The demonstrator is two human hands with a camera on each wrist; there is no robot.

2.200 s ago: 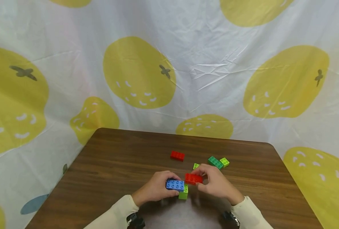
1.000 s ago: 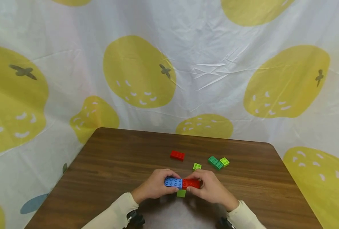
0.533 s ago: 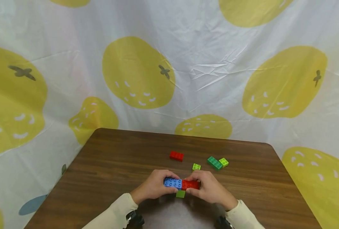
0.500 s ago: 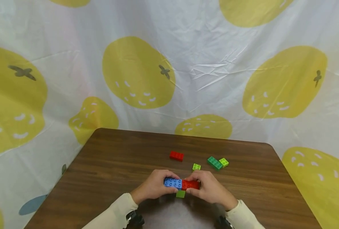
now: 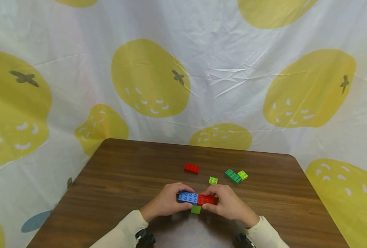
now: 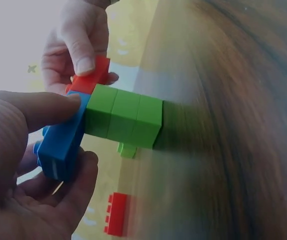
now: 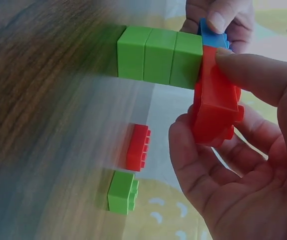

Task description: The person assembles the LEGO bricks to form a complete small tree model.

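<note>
Blue brick [image 5: 188, 197]: end to end with the red brick [image 5: 207, 199] atop the green column [image 6: 123, 112]; foot contact with the tabletop [image 5: 133, 172] unclear.
Left hand [image 5: 169, 200]: narrow grip, pinching the blue brick's long sides.
Right hand [image 5: 230, 204]: pinching the red brick likewise.
Handling: likely light, stiff, smooth; best held by long sides.
Loose bricks: spare red brick [image 5: 191, 168], lime brick [image 5: 213, 180], dark green brick [image 5: 233, 176] beside second lime brick [image 5: 242, 175], all beyond the hands; none seems in the way.
</note>
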